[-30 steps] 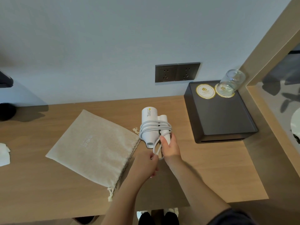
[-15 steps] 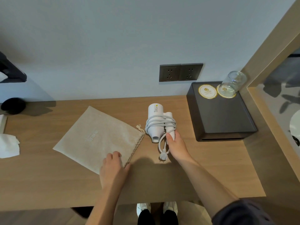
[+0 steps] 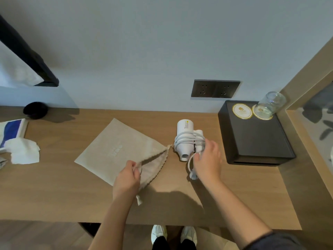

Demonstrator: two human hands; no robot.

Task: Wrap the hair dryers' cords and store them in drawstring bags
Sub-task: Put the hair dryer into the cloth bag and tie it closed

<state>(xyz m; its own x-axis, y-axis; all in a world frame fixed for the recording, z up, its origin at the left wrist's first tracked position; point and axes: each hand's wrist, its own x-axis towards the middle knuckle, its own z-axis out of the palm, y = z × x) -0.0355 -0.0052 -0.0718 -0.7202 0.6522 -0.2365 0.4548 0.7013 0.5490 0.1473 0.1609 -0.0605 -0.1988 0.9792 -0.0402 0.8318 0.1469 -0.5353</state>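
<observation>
A: Hands first, quick.
B: Left hand (image 3: 127, 179) pinches the top layer of the drawstring bag (image 3: 115, 150) at its mouth and lifts it, so the mouth gapes to the right. Right hand (image 3: 209, 159) is at the hair dryer (image 3: 185, 139), fingers loosely spread over the handle. It's blurred, so I can't tell if it grips.
A: Where's the dryer?
B: On the bench (image 3: 234, 195), just right of the bag mouth, with the nozzle pointing near. The cord (image 3: 188, 140) is looped round the body and folded handle. The plug (image 3: 193, 176) trails loose onto the bench under the right wrist.
A: Any text?
B: There's a yellow sticker (image 3: 187, 122) with fine print beside it on the dryer's far end, too small to read. The bag has pale print (image 3: 115, 150) mid-panel, also unreadable. Two round coasters (image 3: 242, 110) with gold rims and a gold emblem have lettering I can't make out.
A: Where do the coasters sit?
B: On the far side of the black tray (image 3: 261, 141), right of the dryer. An upturned glass (image 3: 272, 102) stands on the right-hand one.
A: Other stuff?
B: A dark double socket plate (image 3: 215, 88) is on the wall. At far left there's a blue-and-white packet (image 3: 11, 132), white tissue (image 3: 24, 153) and a black bowl (image 3: 35, 110). No writing is legible on any of them.
</observation>
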